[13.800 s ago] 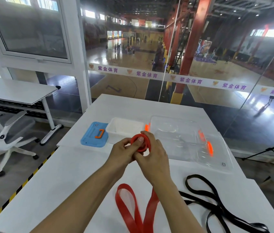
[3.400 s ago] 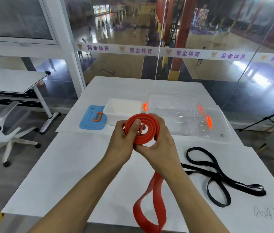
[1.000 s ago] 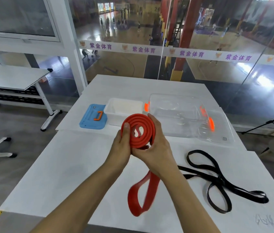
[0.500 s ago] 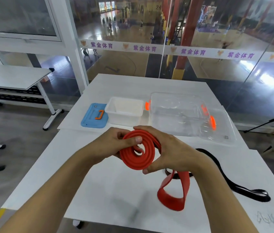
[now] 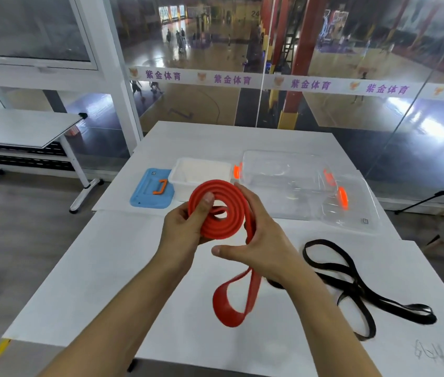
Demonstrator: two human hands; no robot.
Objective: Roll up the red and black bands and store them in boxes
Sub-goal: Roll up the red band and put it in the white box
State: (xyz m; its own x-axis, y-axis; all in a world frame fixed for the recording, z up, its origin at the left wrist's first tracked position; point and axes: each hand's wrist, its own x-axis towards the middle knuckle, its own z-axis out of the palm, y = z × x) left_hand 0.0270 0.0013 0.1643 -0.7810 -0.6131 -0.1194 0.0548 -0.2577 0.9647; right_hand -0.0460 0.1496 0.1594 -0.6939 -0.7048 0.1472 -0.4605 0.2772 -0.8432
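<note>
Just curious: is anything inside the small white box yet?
The white box looks empty, but the red band coil held before it hides its near corner.

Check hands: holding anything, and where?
Both hold the red band: left hand pinches the coil's left edge, right hand cups its right side. Tail hangs free.

On the white table point(image 5: 106, 268), the small white plastic box point(image 5: 202, 172) stands between the flat blue lid point(image 5: 147, 195) at its left and the large clear plastic box point(image 5: 283, 180) at its right, with the black rubber band point(image 5: 351, 284) lying nearer, to the right.
</note>
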